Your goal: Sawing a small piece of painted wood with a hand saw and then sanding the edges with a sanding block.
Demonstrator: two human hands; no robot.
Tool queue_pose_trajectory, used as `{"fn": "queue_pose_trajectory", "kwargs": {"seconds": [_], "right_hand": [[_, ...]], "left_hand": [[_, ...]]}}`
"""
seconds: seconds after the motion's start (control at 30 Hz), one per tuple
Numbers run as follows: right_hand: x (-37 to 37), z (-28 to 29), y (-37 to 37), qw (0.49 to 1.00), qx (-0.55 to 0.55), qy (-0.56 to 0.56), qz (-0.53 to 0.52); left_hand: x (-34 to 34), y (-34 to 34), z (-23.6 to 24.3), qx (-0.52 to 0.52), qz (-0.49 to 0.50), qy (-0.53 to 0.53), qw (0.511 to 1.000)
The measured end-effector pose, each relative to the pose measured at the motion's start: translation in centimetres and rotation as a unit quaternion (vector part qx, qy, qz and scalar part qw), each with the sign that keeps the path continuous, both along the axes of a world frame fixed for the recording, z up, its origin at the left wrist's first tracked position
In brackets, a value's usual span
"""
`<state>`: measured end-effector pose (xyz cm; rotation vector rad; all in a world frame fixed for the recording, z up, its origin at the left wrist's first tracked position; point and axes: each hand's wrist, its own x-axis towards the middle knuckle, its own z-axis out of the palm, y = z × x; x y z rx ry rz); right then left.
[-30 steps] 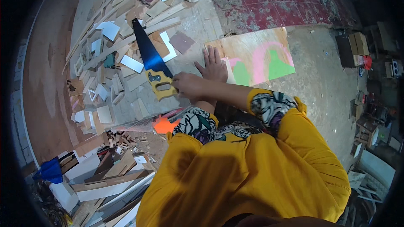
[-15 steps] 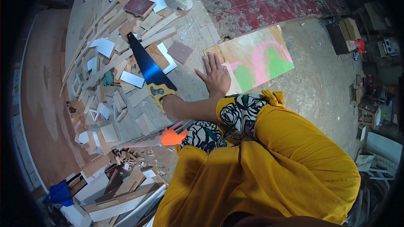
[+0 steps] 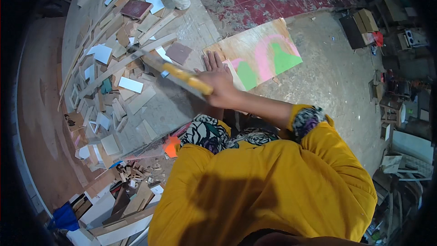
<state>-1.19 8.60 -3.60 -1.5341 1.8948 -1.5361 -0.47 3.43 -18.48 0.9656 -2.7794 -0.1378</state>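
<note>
A handsaw with a yellow handle (image 3: 184,77) is gripped in my right hand (image 3: 222,90). The saw is seen nearly edge-on and smeared by motion, its blade pointing to the far left above the worktop. My right forearm crosses over my left one and hides most of it. Flat on the left end of a plywood board (image 3: 261,41) rests my left hand (image 3: 213,61), fingers stretched out and partly covered by the right hand. Green and pink paint marks the board. A pale strip of wood (image 3: 236,76) shows beside the left hand.
Wood offcuts and white-faced pieces (image 3: 131,84) clutter the grey worktop (image 3: 168,100) at left. A brown square block (image 3: 136,9) and a clear plastic jar (image 3: 181,1) lie farther off. An orange item (image 3: 171,146) is at the near edge; scrap wood (image 3: 136,209) is heaped below.
My right hand has lifted the saw and swung it rightward, closer to the board; the blade has turned from broadside to edge-on. My left hand stays flat on the board. The view has shifted slightly.
</note>
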Motion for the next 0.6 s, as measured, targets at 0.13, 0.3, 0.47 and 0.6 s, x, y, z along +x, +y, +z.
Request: {"fn": "queue_pose_trajectory", "kwargs": {"seconds": [0.13, 0.3, 0.47, 0.6], "right_hand": [[-1.7, 1.1, 11.5, 0.987, 0.043, -0.102, -0.117], [-1.9, -1.0, 19.2, 0.957, 0.031, -0.197, -0.209], [-1.1, -1.1, 21.4, 0.933, 0.053, -0.229, -0.274], [-0.3, -0.7, 21.6, 0.919, 0.093, -0.261, -0.279]], "left_hand": [[-0.1, -0.3, 0.2, -0.024, -0.077, -0.073, 0.994], [-0.6, 0.2, 1.7, 0.061, -0.026, -0.038, 0.997], [-0.8, 0.4, 1.9, 0.079, -0.02, -0.056, 0.995], [-1.1, 0.4, 1.7, 0.079, -0.019, -0.058, 0.995]]}}
